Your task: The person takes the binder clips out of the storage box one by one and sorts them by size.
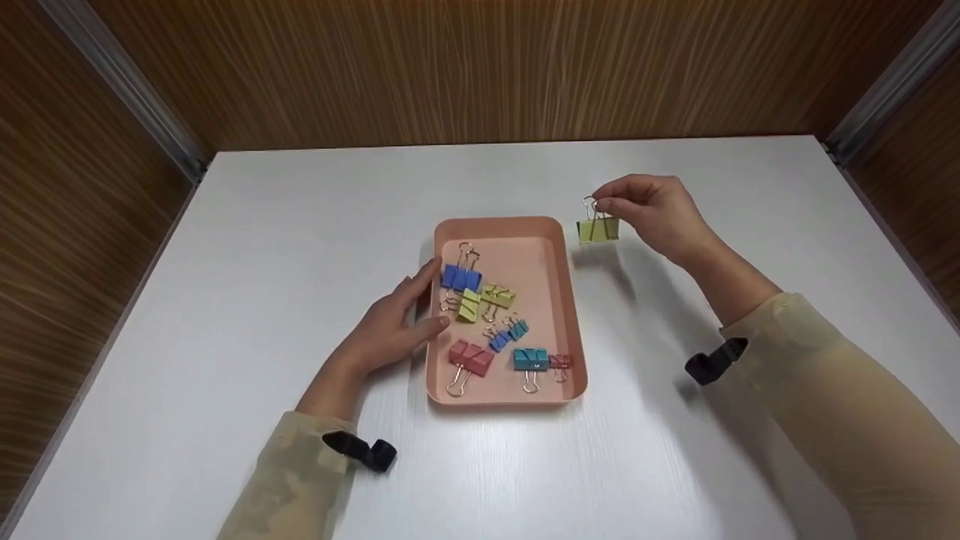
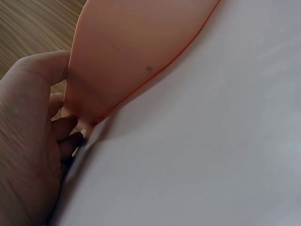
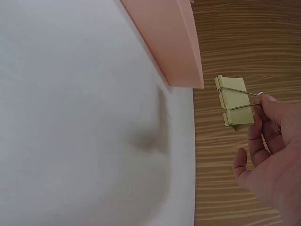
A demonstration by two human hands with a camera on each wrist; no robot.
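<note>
A pink tray lies mid-table and holds several binder clips in blue, yellow-green, red and teal. My right hand pinches the wire handles of a yellow-green binder clip, which hangs above the table just right of the tray's far corner. The right wrist view shows that clip dangling from my fingertips beside the tray's corner. My left hand rests against the tray's left wall, fingers relaxed. In the left wrist view the left hand's fingers touch the tray's outer wall.
The white table sits in a wood-panelled corner. A blue clip, a red clip and a teal clip lie inside the tray. Black straps circle both sleeves at the wrists.
</note>
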